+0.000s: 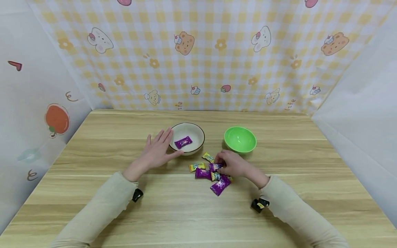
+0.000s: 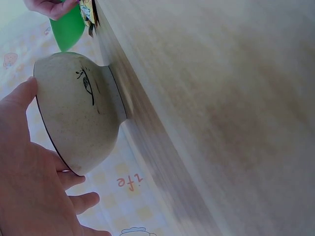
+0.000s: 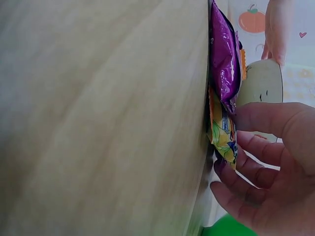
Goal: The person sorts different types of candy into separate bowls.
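My left hand (image 1: 156,153) spreads its fingers at the near left side of a cream bowl (image 1: 198,146), with thumb and fingertips right at the dark rim in the left wrist view. One purple-wrapped candy (image 1: 183,142) lies inside that bowl. My right hand (image 1: 234,163) reaches down into a pile of wrapped candies, its curled thumb and fingers about a purple candy (image 1: 215,167). Close by are another purple candy (image 1: 203,173), a lower purple candy (image 1: 221,185) and yellow candies (image 1: 196,167). In the right wrist view, a yellow candy (image 3: 223,129) partly hides the fingertips' grip.
A green bowl (image 1: 240,139) stands just beyond my right hand, to the right of the cream bowl. Both are on a wood-grain table (image 1: 186,220). A yellow checked cloth (image 1: 204,72) hangs behind the table's far edge, with white sheets at both sides.
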Demonstrator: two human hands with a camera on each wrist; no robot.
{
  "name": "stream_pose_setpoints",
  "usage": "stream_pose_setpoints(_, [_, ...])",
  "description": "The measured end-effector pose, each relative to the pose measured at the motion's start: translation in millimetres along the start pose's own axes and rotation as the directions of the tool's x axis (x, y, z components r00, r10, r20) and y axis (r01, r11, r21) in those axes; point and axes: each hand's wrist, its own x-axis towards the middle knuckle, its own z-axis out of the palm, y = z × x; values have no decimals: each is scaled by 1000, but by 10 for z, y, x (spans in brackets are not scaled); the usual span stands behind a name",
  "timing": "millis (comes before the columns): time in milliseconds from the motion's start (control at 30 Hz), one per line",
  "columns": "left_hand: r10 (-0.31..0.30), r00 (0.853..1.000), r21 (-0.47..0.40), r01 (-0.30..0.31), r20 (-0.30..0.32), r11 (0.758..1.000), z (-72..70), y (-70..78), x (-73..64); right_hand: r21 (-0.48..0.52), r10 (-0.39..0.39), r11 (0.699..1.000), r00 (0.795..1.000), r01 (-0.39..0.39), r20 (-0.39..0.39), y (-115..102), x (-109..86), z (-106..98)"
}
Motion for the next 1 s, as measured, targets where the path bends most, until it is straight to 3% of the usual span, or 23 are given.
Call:
stream_pose_setpoints(533, [10,1000,-8,-10,-11,1000,1,-4,5,12,-3,1000,1000,3,30,44,-13,5])
stream_pose_setpoints(867, [9,1000,-11,-9,-11,1000,4,-9,7,142,-45,989,999,43,13,100,-7,-41])
stream_pose_setpoints(1000, [7,1000,-12,-7,-8,1000,2,-8,7,198,-8,980,1000,5,17,72,5,-104])
